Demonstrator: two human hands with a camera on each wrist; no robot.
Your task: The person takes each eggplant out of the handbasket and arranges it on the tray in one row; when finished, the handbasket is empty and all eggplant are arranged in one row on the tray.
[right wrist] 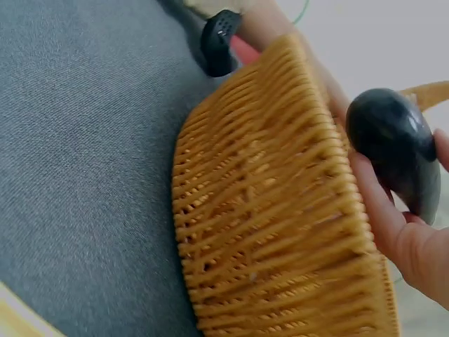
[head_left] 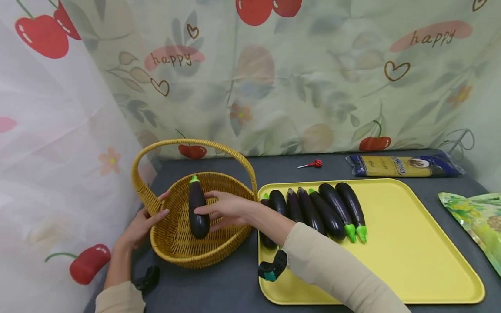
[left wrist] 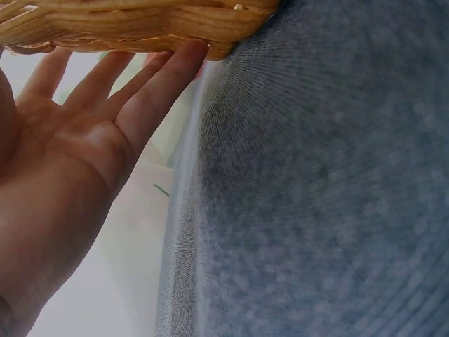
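My right hand (head_left: 227, 210) holds a dark eggplant (head_left: 198, 208) over the opening of the wicker basket (head_left: 195, 262), its green stem end towards the far side. The right wrist view shows the thumb and fingers around the glossy eggplant (right wrist: 393, 133), above the basket's rim (right wrist: 337, 154). At the basket's left side, my left hand (head_left: 142, 224) holds the rim near the foot of the arched handle, thumb over the edge. In the left wrist view the fingers (left wrist: 158, 95) touch the woven wall (left wrist: 140, 24) from outside. Several eggplants (head_left: 309, 211) lie in a row on the yellow tray.
The yellow tray (head_left: 407, 261) stands right of the basket on a dark grey cloth. Behind it lie a red lollipop (head_left: 317, 163) and a pasta packet (head_left: 407, 166). A green bag (head_left: 477, 221) sits at the far right. Printed curtains (head_left: 274, 87) rise behind and at the left.
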